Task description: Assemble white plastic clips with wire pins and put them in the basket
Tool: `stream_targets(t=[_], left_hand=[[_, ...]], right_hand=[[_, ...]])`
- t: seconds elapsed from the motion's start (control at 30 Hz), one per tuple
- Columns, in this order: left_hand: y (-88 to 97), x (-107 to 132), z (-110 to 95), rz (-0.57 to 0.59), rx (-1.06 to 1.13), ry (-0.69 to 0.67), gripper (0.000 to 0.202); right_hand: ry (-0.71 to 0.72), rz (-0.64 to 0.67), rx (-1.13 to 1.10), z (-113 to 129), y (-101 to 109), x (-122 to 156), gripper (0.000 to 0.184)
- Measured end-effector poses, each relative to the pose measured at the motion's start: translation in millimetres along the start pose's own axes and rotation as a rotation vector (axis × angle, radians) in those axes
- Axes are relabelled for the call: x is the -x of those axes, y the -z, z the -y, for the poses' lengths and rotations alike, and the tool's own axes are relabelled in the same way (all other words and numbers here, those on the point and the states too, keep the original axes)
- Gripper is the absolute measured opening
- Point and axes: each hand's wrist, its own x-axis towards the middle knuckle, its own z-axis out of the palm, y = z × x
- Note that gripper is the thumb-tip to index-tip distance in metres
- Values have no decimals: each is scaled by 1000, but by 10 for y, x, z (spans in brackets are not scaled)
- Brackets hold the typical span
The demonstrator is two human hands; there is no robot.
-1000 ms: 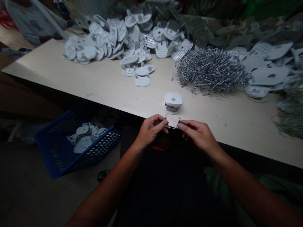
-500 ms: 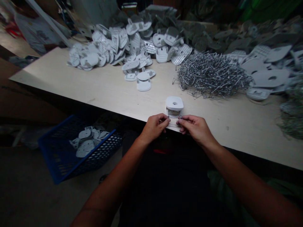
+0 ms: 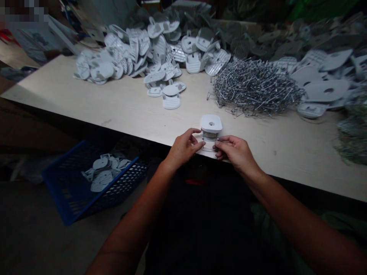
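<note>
Head view: a square white plastic clip (image 3: 211, 123) sits on the table (image 3: 120, 103) near its edge.
The left hand (image 3: 183, 149) and right hand (image 3: 233, 153) pinch a thin bent wire (image 3: 222, 140), fingers close together.

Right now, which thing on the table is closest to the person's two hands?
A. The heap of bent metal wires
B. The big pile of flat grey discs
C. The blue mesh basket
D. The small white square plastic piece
D. The left hand and right hand sit just in front of the white square plastic piece, while the heap of bent wires lies farther up the table.
</note>
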Motion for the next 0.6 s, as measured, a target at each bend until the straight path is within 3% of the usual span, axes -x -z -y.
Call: stream_targets(t=[0.13,0.37,0.6], left_hand=[[22,-69,3,88,4,-28,34],[4,-236,-23,104,-83,-53,30],[-26,-56,-119,72,-183,-32,39]], right_hand=[[21,-56,-31,-24,-44,-19,45],[-38,-109,-118,67,-68,-92,39],[-137,-54,-196,86,24,89,32]])
